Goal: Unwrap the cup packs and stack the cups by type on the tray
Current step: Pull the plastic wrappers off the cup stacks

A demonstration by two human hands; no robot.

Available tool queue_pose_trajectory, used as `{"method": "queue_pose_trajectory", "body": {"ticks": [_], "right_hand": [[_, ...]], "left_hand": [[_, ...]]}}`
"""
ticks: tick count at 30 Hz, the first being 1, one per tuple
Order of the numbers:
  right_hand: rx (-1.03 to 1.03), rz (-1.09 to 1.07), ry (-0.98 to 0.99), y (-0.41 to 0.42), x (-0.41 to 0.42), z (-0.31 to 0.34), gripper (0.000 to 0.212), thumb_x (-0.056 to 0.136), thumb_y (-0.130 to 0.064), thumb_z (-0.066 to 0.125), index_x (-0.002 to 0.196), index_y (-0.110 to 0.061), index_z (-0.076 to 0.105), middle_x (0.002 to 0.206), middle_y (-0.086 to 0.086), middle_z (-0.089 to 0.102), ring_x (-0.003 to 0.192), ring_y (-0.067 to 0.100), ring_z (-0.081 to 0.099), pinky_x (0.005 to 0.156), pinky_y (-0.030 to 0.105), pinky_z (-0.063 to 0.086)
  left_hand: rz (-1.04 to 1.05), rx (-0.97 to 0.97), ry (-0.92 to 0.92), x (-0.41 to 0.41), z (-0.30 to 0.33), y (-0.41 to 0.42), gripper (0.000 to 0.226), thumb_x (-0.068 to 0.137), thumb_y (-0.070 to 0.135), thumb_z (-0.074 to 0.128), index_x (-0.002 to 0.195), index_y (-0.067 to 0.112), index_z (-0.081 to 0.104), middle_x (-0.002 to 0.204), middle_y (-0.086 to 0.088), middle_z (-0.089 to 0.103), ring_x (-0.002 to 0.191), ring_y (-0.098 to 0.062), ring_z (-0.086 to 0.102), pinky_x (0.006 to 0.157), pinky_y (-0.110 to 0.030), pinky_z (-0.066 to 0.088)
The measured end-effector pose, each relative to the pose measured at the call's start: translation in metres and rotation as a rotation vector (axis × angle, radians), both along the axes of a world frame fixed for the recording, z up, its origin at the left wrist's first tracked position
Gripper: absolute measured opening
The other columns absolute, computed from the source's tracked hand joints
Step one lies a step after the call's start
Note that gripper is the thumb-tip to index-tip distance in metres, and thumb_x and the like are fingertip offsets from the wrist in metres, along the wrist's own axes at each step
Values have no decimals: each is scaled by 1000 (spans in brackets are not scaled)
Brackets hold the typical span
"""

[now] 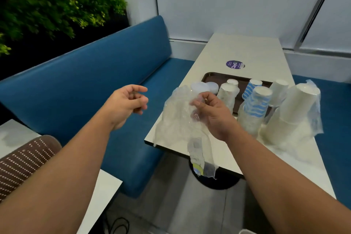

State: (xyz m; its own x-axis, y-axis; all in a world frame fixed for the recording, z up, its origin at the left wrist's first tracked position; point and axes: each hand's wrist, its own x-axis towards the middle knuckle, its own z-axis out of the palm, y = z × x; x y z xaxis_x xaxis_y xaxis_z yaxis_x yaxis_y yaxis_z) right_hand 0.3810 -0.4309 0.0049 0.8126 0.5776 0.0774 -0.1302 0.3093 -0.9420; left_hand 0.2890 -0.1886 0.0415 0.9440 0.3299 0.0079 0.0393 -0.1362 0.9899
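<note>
My right hand (212,114) pinches a crumpled clear plastic wrapper (176,119) above the near left corner of the white table (245,51); a labelled strip of the wrapper hangs below the table edge. My left hand (127,104) hovers over the blue bench, fingers loosely curled, holding nothing. On the brown tray (209,77) stand upside-down stacks: clear plastic cups (199,87), white patterned paper cups (228,91) and blue-striped cups (252,85). Nearer me, another blue-striped stack (256,108) leans by the tray. A plain white stack (292,112) stands at the right, still partly in its wrapper (315,112).
A blue bench (106,66) runs along the left of the table and another seat lies to the right. A round purple sticker (235,64) marks the table beyond the tray. Green plants (53,5) fill the upper left. A second white table (17,135) and a brown patterned cushion (24,159) sit at lower left.
</note>
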Motion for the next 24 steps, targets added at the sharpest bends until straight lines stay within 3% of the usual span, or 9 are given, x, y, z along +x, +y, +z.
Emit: {"method": "queue_pose_trajectory", "body": {"ticks": [3, 5, 8, 12, 15, 18, 20, 22, 24], "right_hand": [[-28, 14, -10, 9, -11, 3, 14, 97, 0, 51, 90, -11, 46, 93, 3, 72, 55, 14, 54, 61, 30, 43], [-15, 20, 20, 20, -20, 4, 19, 96, 3, 51, 87, -13, 45, 92, 9, 69, 55, 16, 51, 58, 28, 40], [-31, -79, 10, 31, -32, -4, 20, 88, -1, 58, 81, -17, 49, 80, 16, 53, 56, 16, 45, 55, 27, 34], [-56, -194, 4, 36, -52, -13, 22, 83, 1, 60, 84, -18, 51, 82, 4, 71, 60, 15, 41, 53, 25, 31], [-131, -168, -5, 31, -66, -13, 24, 66, -14, 70, 86, -18, 58, 72, -7, 63, 57, 10, 43, 54, 25, 31], [-176, -181, -89, 23, -74, -11, 5, 74, -20, 68, 76, -19, 63, 73, -1, 62, 56, 10, 43, 55, 23, 33], [-124, -114, -91, 21, -75, -10, 10, 81, -22, 63, 72, -21, 68, 80, 2, 69, 61, 13, 48, 59, 24, 38], [-137, -42, -39, 22, -73, -10, 10, 80, -22, 62, 81, -19, 72, 91, 5, 71, 75, 16, 56, 69, 26, 44], [-308, -136, -101, 27, -68, -14, 24, 75, -23, 64, 98, -17, 67, 102, 3, 67, 90, 19, 59, 79, 30, 47]], "left_hand": [[-202, 85, 65, -2, -3, -10, 36, 76, 24, 76, 110, 22, 64, 102, 4, 70, 91, -13, 66, 84, -29, 52], [-253, 113, 71, -6, -11, -16, 36, 76, 21, 79, 110, 22, 66, 99, 2, 71, 91, -16, 65, 92, -32, 50], [-83, 103, -56, -22, -25, -7, 12, 78, 13, 79, 81, 21, 70, 79, -6, 63, 75, -20, 54, 78, -40, 46], [-31, 116, -93, -39, -40, 6, 23, 71, 12, 83, 69, 20, 62, 68, -3, 53, 65, -18, 45, 67, -36, 40], [-210, -27, -77, -45, -38, 4, 28, 59, 23, 85, 79, 24, 65, 78, 0, 54, 70, -16, 48, 70, -31, 44], [-278, -179, -74, -48, -36, -3, 50, 61, 45, 74, 105, 23, 62, 102, 1, 62, 88, -15, 60, 80, -32, 48], [-285, -192, -31, -51, -35, -12, 53, 69, 52, 69, 113, 23, 62, 112, 0, 67, 100, -17, 63, 88, -39, 50], [-320, -152, 11, -55, -36, -24, 43, 79, 44, 72, 114, 20, 65, 110, -5, 71, 98, -20, 65, 92, -46, 51], [-250, -23, 4, -58, -35, -41, 24, 83, 27, 76, 105, 21, 68, 96, -3, 73, 86, -18, 68, 86, -42, 54]]}}
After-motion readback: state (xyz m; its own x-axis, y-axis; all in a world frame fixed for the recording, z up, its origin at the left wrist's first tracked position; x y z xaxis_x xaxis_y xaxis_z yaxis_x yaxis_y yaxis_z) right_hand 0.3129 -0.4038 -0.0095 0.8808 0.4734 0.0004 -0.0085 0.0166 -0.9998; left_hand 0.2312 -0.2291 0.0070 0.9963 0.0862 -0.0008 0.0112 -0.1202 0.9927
